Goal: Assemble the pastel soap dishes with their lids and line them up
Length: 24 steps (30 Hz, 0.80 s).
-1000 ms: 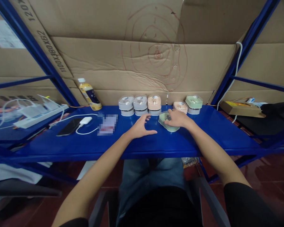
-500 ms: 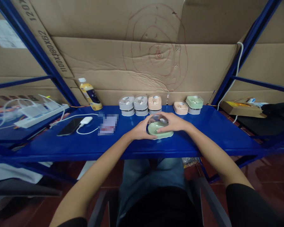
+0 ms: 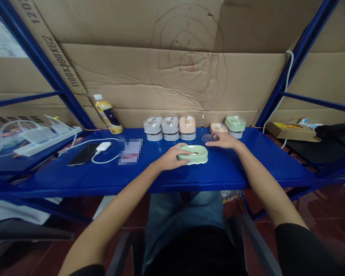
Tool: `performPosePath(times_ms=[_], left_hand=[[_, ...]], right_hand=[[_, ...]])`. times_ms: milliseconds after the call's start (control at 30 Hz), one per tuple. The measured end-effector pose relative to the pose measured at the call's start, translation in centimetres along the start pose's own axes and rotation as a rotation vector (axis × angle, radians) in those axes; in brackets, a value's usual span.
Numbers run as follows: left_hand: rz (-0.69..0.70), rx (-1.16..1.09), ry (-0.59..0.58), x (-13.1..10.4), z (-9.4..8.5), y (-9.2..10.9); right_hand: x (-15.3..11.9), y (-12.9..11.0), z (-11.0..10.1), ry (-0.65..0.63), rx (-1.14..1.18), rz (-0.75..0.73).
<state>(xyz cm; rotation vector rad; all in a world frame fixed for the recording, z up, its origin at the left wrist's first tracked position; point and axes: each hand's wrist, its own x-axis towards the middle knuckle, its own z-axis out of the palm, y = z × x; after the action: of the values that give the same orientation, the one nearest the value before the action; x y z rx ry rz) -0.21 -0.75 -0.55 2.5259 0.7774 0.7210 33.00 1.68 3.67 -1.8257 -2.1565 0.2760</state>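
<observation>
Our left fingers (image 3: 185, 152) clamped on the green oval dish (image 3: 200, 155), our right fingers (image 3: 212, 143) clamped on a clear lid (image 3: 208, 138) above the blue worktop (image 3: 161, 177).

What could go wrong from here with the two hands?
The right hand, holding the clear cover, is close beside the peach box and might nudge it. The left hand grips only one end of the green box, so that box could swivel if bumped.

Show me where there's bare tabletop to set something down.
Bare blue tabletop lies right of the right forearm, and between the pixelated item and the left hand. Crowded: the back row of containers and around the phone and white charger.
</observation>
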Motion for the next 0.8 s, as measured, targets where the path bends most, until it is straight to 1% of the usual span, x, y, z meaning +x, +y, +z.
performPosePath(times_ms=[133,233,333,400,467,600,667,800], left_hand=[[-0.015,-0.002,0.042,0.1,-0.3,-0.2],[-0.052,0.018,0.135,0.1,-0.6,-0.6],[-0.149,0.072,0.254,0.1,-1.0,-1.3],[-0.217,0.102,0.289,0.0,-1.2,-1.6],[-0.216,0.111,0.265,-0.1,-1.3,-1.5],[-0.063,0.077,0.122,-0.4,-1.1,-0.1],[-0.017,0.065,0.064,-0.5,-0.8,0.6],[0.01,0.064,0.014,-0.6,-0.2,1.0]], right_hand=[[0.1,-0.1,0.4,-0.032,-0.007,-0.056],[0.1,-0.2,0.5,-0.046,-0.036,-0.087],[0.1,-0.2,0.5,-0.056,-0.083,-0.082],[0.1,-0.3,0.4,-0.072,-0.102,-0.078],[0.0,-0.3,0.2,-0.07,-0.105,-0.07],[-0.2,-0.3,0.0,-0.033,-0.112,-0.04],[-0.2,-0.3,-0.2,-0.03,-0.125,-0.032],[-0.2,-0.1,-0.3,0.001,-0.098,-0.035]])
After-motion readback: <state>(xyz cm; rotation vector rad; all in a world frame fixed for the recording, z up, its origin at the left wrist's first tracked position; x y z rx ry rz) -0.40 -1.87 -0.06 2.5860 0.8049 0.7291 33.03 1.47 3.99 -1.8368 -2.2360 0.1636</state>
